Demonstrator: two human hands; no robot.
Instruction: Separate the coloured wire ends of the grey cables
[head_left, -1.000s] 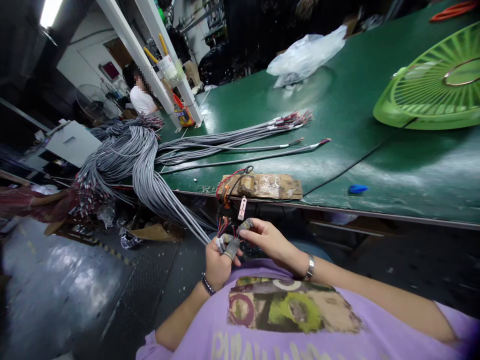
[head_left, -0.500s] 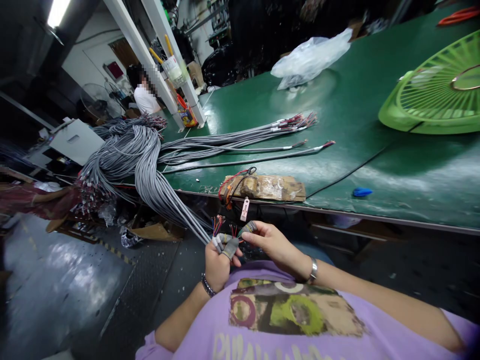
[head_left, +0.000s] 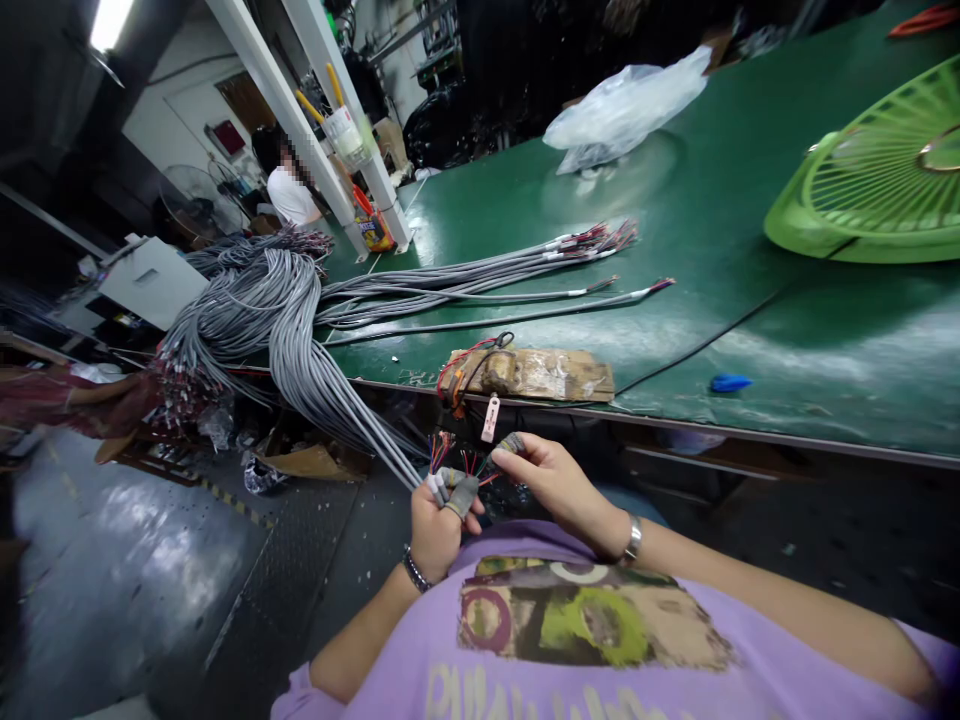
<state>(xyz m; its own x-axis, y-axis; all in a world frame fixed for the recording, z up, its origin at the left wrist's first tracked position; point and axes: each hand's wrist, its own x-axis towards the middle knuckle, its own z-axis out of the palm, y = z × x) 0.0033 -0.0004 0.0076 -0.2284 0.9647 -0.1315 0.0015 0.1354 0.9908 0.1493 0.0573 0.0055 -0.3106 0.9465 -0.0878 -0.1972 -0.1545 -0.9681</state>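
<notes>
Moved right hand [head_left: 553, 488] slightly up and away from left hand [head_left: 437, 525] since half a second ago, opening a bit more gap over thin wires [head_left: 439, 452]. Got green table [head_left: 720, 220] across the view, with big cable heap [head_left: 240, 290] at its left end, and from there grey cables [head_left: 379, 432] drooping over the edge into left hand. Could drag the held bunch out of that grip — through a slide of the heap, given so much weight past the edge. Could also snag wire ends on loose leads of brown board [head_left: 559, 375], just beyond the hands at the table edge. Might snap thin wires by tugging too hard, or mix up colours by crowding them. Bent both forearms inward, close to the body, below table level. Curled left hand firmly around several grey cables, just behind the stripped ends. Angled right hand in from the other side, thumb and index tips nearly together by the wires — cannot tell whether pinching one. Wearing grey finger sleeves [head_left: 461, 497] on both hands.
</notes>
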